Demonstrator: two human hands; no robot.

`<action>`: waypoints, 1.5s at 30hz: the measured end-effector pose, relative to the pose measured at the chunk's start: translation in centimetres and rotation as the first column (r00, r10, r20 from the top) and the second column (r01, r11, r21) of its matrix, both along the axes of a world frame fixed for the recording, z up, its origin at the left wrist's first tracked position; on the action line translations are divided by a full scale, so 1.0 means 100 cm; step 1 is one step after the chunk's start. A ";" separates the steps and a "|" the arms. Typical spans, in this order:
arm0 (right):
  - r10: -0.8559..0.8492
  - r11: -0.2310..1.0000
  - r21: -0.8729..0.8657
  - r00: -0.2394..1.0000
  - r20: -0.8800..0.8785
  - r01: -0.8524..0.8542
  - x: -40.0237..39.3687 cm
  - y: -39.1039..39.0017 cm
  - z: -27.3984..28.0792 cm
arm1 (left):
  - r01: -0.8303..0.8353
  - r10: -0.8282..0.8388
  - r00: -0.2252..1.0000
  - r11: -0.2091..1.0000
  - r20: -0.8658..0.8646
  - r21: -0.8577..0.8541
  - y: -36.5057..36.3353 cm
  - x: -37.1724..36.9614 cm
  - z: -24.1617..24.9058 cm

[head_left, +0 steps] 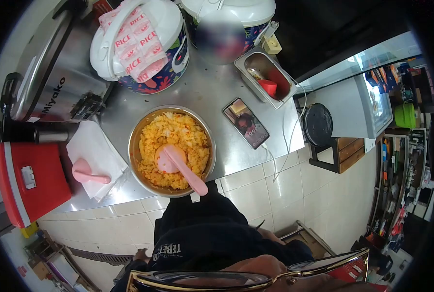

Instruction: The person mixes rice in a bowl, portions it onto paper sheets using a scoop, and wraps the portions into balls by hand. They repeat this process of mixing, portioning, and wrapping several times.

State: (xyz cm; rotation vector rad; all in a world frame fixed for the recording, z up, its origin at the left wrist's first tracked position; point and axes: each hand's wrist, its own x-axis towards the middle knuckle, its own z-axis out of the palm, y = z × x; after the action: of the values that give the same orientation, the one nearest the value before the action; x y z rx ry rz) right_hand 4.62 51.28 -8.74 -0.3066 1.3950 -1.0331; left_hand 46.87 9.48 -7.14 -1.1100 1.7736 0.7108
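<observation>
A steel bowl (133,168) of yellow-orange rice (171,126) stands at the table's front edge, close to my body. On the rice lies a pink rice paddle (180,168), over a round orange piece (162,152); its handle crosses the rim toward me. Left of the bowl, a pink scoop (88,173) rests on white paper sheets (93,141). My left hand (141,254) hangs low beside my body, away from the table; its fingers are too small to read. At my right side a patch of skin, maybe my right hand (271,235), is mostly hidden.
Two white-lidded rice cookers stand at the back, one bearing RICE-printed wrappers (139,44). A steel Miyako appliance (56,87) and a red cool box (32,177) are left. Rightward are a phone (246,122) with a cable and a steel container (256,63) holding a red scoop (267,87).
</observation>
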 end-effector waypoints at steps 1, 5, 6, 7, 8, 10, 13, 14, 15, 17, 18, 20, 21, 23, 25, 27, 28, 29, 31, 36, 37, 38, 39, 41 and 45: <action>0.003 1.000 0.004 1.000 -0.002 -0.003 -0.001 0.010 -0.016 | -0.014 0.015 0.999 0.999 0.030 -0.030 -0.003 -0.004 0.011; 0.676 0.709 0.450 0.705 -0.216 -0.543 0.033 0.052 -0.139 | -0.018 0.020 0.998 0.999 0.061 -0.027 0.001 -0.009 0.006; 0.319 0.829 0.526 0.934 -0.164 -0.190 0.021 0.030 -0.119 | -0.015 0.016 0.999 1.000 0.052 -0.009 0.003 -0.009 -0.002; -0.102 0.772 0.610 0.983 -0.155 0.176 -0.005 -0.009 -0.089 | -0.015 0.015 0.999 1.000 0.041 0.011 0.008 -0.007 -0.009; -0.104 0.768 0.616 0.984 -0.147 0.174 -0.012 -0.021 -0.094 | -0.014 0.013 0.999 1.000 0.035 0.022 0.009 -0.010 -0.015; -0.211 0.826 0.487 0.957 -0.197 0.283 -0.019 -0.037 -0.101 | -0.009 0.008 1.000 0.998 0.005 0.058 0.008 -0.013 -0.026; 0.012 0.884 0.457 0.971 -0.237 0.100 -0.030 -0.061 -0.087 | 0.036 -0.028 0.997 0.992 -0.067 0.122 0.003 -0.018 -0.043; 0.070 0.886 0.462 0.980 -0.188 0.026 -0.036 -0.069 -0.076 | 0.044 -0.029 0.995 0.988 -0.100 0.150 -0.001 -0.020 -0.048; 0.066 0.885 0.464 0.980 -0.188 0.030 -0.040 -0.077 -0.066 | 0.063 -0.038 0.989 0.982 -0.142 0.177 -0.004 -0.026 -0.054; 0.430 0.847 0.437 0.873 -0.230 -0.302 -0.045 -0.090 -0.050 | -0.132 0.149 0.988 0.940 -0.030 0.314 -0.019 -0.066 -0.029; 0.513 0.844 0.330 0.817 -0.263 -0.423 -0.047 -0.095 -0.047 | -0.332 0.318 0.942 0.846 0.106 0.418 -0.031 -0.109 -0.001; 0.594 0.803 0.216 0.772 -0.224 -0.555 -0.084 -0.146 0.013 | -0.142 0.108 0.990 0.793 0.093 0.592 -0.058 -0.197 0.055; 0.673 0.737 0.090 0.716 -0.187 -0.670 -0.100 -0.175 0.049 | -0.187 0.233 0.972 0.706 0.026 0.683 -0.076 -0.233 0.086; 0.600 0.724 -0.137 0.714 -0.361 -0.676 -0.113 -0.217 0.093 | -0.176 0.467 0.868 0.608 -0.169 0.774 -0.098 -0.293 0.154; 0.413 0.730 -0.347 0.784 -0.463 -0.589 -0.119 -0.263 0.149 | -0.040 0.546 0.755 0.590 -0.362 0.806 -0.117 -0.319 0.205; 0.317 0.597 -0.491 0.748 -0.582 -0.635 -0.105 -0.310 0.198 | 0.176 0.333 0.700 0.776 -0.631 0.605 -0.138 -0.334 0.240; 0.109 0.491 -0.686 0.819 -0.563 -0.537 -0.081 -0.332 0.219 | 0.200 0.235 0.702 0.841 -0.672 0.503 -0.147 -0.347 0.266; -0.003 0.341 -0.789 0.839 -0.544 -0.511 -0.061 -0.354 0.255 | 0.209 0.191 0.645 0.887 -0.740 0.411 -0.154 -0.359 0.288; -0.105 -0.034 -0.890 0.888 -0.448 -0.454 -0.015 -0.380 0.340 | 0.176 0.203 0.590 0.912 -0.781 0.370 -0.162 -0.386 0.340; -0.040 -0.374 -0.705 0.770 -0.636 -0.602 0.070 -0.348 0.407 | 0.157 -0.090 0.213 0.986 -0.973 -0.057 -0.182 -0.386 0.459; -0.034 -0.433 -0.674 0.758 -0.651 -0.598 0.075 -0.340 0.409 | 0.142 -0.134 0.094 0.982 -0.986 -0.120 -0.177 -0.379 0.481; 0.173 -0.463 -0.752 0.784 -0.596 -0.469 0.072 -0.332 0.411 | 0.094 -0.269 -0.018 0.958 -0.963 -0.270 -0.168 -0.371 0.501; 0.397 -0.465 -0.816 0.743 -0.540 -0.344 0.061 -0.326 0.409 | 0.022 -0.343 -0.109 0.938 -0.933 -0.347 -0.159 -0.364 0.516; 0.823 -0.336 -0.928 0.430 -0.372 -0.160 0.037 -0.323 0.402 | 0.023 -0.517 -0.187 0.848 -0.835 -0.530 -0.125 -0.362 0.559; 0.694 -0.196 -0.635 0.352 -0.629 -0.747 0.003 -0.363 0.377 | 0.058 -0.397 -0.764 0.743 -0.508 -0.667 -0.093 -0.341 0.585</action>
State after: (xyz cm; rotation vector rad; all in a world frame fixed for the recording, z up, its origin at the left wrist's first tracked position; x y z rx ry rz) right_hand 4.94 15.00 28.94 -1.8214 0.2103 -0.5650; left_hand 12.75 0.19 51.36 1.3612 3.5944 1.1601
